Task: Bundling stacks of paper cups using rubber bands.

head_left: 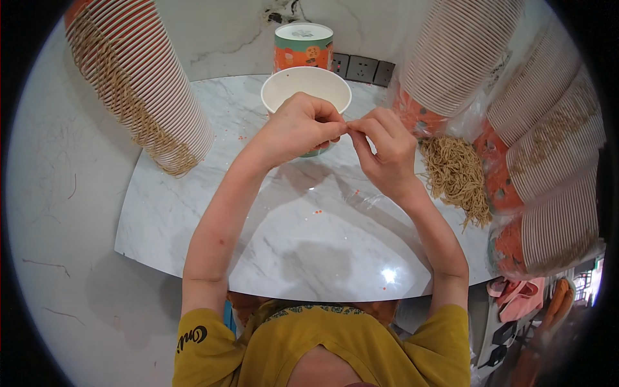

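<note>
My left hand (298, 128) and my right hand (387, 149) meet fingertip to fingertip over the marble table, both closed in a pinch. Whatever they hold between the fingertips is too small to make out. Just behind my left hand stands an upright paper tub (271, 92) with a white inside, its front partly hidden by my hands. A heap of tan strings (454, 177) lies right of my right forearm.
A tall stack of paper tubs (158, 84) at the left has tan strings draped down it. More bagged stacks (461, 55) crowd the right side. Behind the open tub is an orange-and-green tub (304, 48) topped in white, near wall sockets (362, 68). Small orange bits dot the marble table (290, 258).
</note>
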`<state>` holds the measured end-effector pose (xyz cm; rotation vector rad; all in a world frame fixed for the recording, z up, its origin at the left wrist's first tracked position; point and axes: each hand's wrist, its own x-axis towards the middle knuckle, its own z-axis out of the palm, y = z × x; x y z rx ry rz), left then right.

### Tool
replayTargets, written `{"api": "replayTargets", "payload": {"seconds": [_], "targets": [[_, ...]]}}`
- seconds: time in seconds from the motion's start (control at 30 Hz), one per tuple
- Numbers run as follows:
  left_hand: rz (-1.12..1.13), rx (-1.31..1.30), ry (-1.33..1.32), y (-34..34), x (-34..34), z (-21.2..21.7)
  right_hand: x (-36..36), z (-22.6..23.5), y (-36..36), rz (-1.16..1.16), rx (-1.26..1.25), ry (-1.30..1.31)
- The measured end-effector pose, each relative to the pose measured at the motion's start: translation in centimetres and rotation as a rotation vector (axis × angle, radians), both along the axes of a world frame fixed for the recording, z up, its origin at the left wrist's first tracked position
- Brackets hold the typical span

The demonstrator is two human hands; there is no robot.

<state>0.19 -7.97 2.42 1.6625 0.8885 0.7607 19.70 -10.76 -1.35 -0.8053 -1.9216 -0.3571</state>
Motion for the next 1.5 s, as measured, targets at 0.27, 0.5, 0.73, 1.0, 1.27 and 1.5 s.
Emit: {"api": "replayTargets", "payload": {"seconds": [0.27, 0.5, 0.73, 1.0, 1.27, 1.5], "targets": [[0.077, 0.331, 0.187, 0.3, 0.0, -0.9, 0.0, -0.2, 0.1, 0.079, -0.139, 0.047], [0.132, 0.485, 0.202, -0.5, 0.7, -0.8, 0.1, -0.2, 0.1, 0.183, -0.316, 0.220], [0.228, 1.107, 0.331, -0.4, 1.3, -1.3, 0.8, -0.3, 0.4, 0.291, -0.702, 0.498], [0.078, 0.656, 0.168, 0.3, 0.1, -1.0, 0.5, -0.3, 0.0, 0.282, -0.697, 0.506], [-0.058, -0.173, -0.050, 0.2, 0.0, 0.4, 0.6, 0.8, 0.3, 0.171, -0.068, -0.004], [-0.106, -0.188, -0.096, 0.6, -0.3, -0.2, 0.8, 0.8, 0.3, 0.108, -0.036, -0.053]]}}
